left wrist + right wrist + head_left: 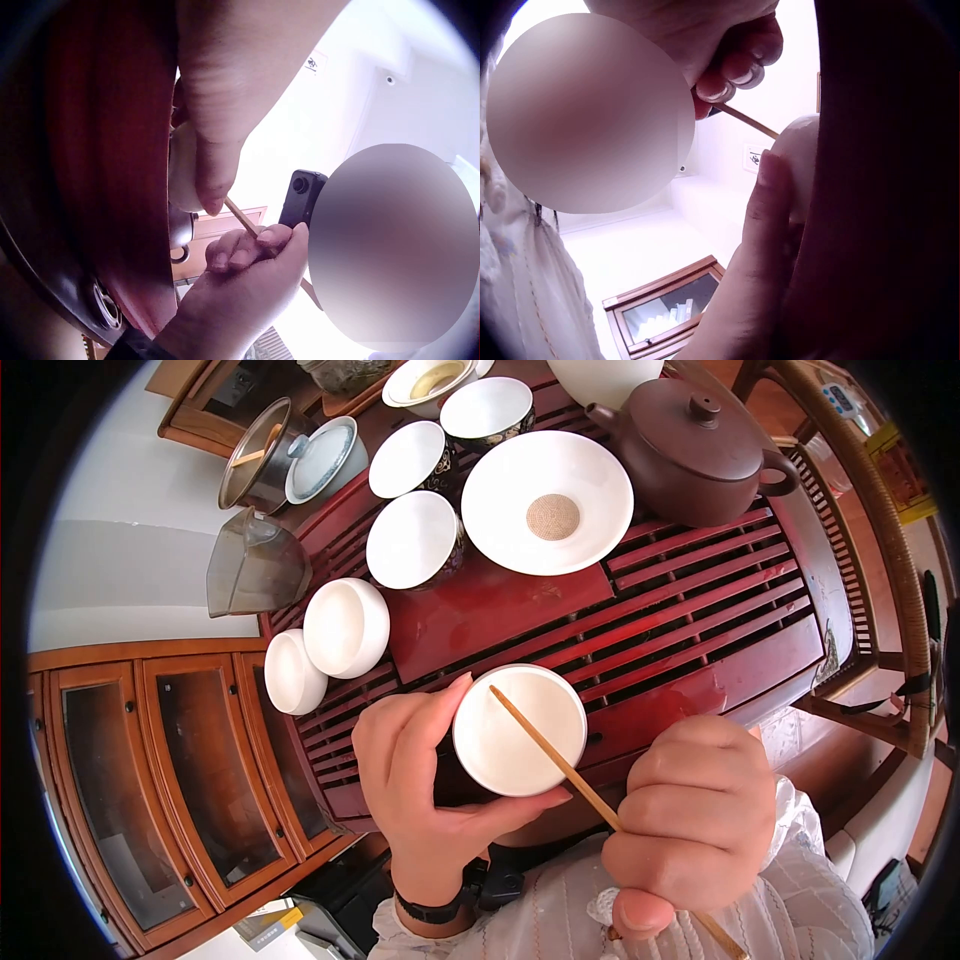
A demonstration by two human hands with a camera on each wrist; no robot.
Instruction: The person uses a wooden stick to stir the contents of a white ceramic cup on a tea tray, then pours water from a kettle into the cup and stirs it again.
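My left hand [420,810] holds a small white cup [480,745] at the tray's front edge, with thumb and fingers spread around its outside and the mouth facing up. My right hand [690,810] is a fist gripping a thin wooden stick [548,748]. The stick slants across the cup's mouth, its narrow tip over the inside, and its other end shows below the fist. In the left wrist view the cup [184,172] is partly hidden behind a finger. The right wrist view shows the cup's side [804,154] with the stick [750,122] reaching its rim.
A slatted red tea tray [450,635] carries a brown teapot [690,455], a wide white strainer [500,510] with a mesh centre, several patterned cups [410,540] and two small white cups [345,625]. A smoky pitcher [255,565] and a lidded bowl [325,460] stand at the left.
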